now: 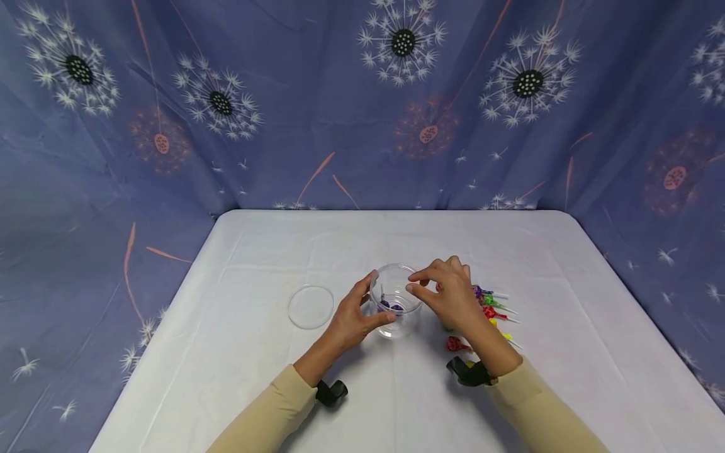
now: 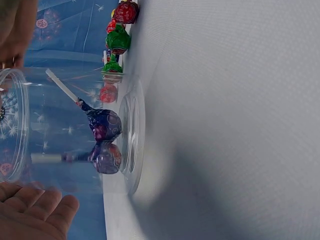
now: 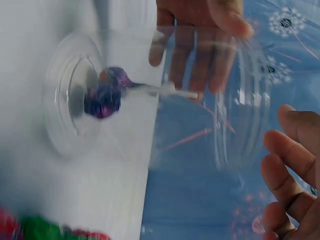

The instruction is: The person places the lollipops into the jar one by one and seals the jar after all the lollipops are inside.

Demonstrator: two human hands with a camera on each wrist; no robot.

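A clear plastic jar (image 1: 396, 327) stands upright on the table, its mouth uncovered. Inside, at the bottom, are two purple-wrapped lollipops (image 2: 105, 125), their white sticks pointing up toward the mouth. My left hand (image 1: 354, 321) holds the jar from the left, thumb on the near side and fingers round the far side. At the right of the jar's rim is my right hand (image 1: 447, 292), thumb and forefinger apart. In the right wrist view its fingers (image 3: 285, 145) bend loosely beside the mouth with nothing between them.
Several wrapped lollipops in red, green, yellow and purple lie right of the jar, partly behind the right hand, including a red lollipop (image 1: 455, 343). A round clear lid (image 1: 311, 307) lies to the left on the white table (image 1: 255, 251). A patterned blue curtain (image 1: 317, 94) hangs behind.
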